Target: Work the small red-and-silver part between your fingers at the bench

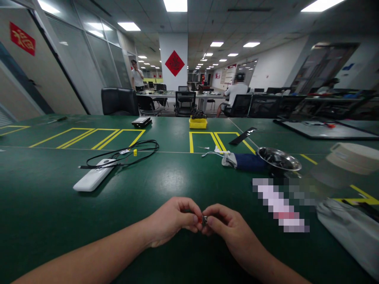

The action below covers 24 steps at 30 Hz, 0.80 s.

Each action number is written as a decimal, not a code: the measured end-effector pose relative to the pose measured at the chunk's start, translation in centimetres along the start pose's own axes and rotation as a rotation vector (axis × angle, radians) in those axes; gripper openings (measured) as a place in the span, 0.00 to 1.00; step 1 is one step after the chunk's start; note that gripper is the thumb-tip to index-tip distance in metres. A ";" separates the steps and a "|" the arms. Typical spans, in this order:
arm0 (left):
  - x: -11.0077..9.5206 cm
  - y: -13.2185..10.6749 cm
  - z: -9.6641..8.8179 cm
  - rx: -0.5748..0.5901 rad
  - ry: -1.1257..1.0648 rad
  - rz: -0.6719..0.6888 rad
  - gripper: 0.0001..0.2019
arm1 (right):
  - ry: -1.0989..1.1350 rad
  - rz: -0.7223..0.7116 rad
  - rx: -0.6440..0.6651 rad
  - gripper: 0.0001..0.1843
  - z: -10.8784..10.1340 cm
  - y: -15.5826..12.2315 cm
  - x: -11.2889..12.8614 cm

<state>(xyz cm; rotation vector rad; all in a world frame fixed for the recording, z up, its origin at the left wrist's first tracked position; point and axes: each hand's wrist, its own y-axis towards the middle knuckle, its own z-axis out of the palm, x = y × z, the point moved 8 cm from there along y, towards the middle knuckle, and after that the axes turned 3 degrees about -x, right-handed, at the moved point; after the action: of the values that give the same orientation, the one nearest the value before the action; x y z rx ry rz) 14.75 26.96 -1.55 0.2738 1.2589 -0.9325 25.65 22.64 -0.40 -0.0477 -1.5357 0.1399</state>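
My left hand (173, 221) and my right hand (227, 227) meet just above the green table (44, 205) near its front edge. Both are closed in a pinch on one tiny part (203, 219), red-orange on the left side and dark metal on the right. The fingertips hide most of it, so I cannot name it. Both forearms rest low over the table.
A white power bank (94, 179) with a black cable (124, 152) lies to the left. A steel bowl (278, 158), a blue pouch (247, 161) and a grey bag (349, 228) lie to the right. A yellow bin (198, 123) stands farther back. People sit and stand beyond the table.
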 end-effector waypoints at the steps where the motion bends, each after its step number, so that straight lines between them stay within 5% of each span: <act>1: 0.0 0.0 0.0 0.002 0.000 -0.001 0.07 | 0.001 -0.001 0.001 0.11 0.0 0.0 0.0; 24: 0.1 0.0 0.0 0.014 0.002 -0.011 0.08 | -0.024 -0.005 0.015 0.12 0.0 0.0 -0.2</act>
<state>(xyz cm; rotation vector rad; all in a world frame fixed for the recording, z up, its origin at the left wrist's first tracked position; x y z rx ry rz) 14.73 26.96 -1.65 0.2794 1.2569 -0.9507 25.64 22.60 -0.63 -0.0302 -1.5590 0.1482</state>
